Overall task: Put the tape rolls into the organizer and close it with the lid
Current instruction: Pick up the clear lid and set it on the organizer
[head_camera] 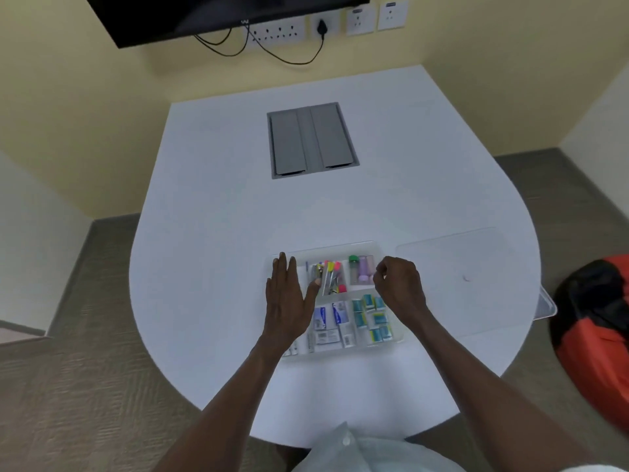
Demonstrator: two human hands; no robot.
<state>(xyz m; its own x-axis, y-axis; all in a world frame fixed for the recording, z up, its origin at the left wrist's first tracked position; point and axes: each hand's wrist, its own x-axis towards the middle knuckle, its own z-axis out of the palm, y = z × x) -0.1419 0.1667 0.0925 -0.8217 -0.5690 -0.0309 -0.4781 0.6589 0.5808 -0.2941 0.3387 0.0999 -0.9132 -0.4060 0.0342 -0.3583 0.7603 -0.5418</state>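
A clear plastic organizer (pixel 398 337) lies on the white table in front of me, with its compartments holding markers, small boxes and a few purple and green tube-shaped items (pixel 361 270) at the back right. My left hand (pixel 289 298) lies flat and open over the organizer's left side. My right hand (pixel 400 287) hovers at the right rim, fingers curled; whether anything is pinched in them cannot be made out. The clear lid (pixel 469 281) lies flat on the table to the right of the organizer.
A grey cable hatch (pixel 311 139) is set into the table farther back. An orange and black bag (pixel 595 332) sits off the table's right edge. A screen (pixel 218 15) and wall sockets with cables are on the far wall.
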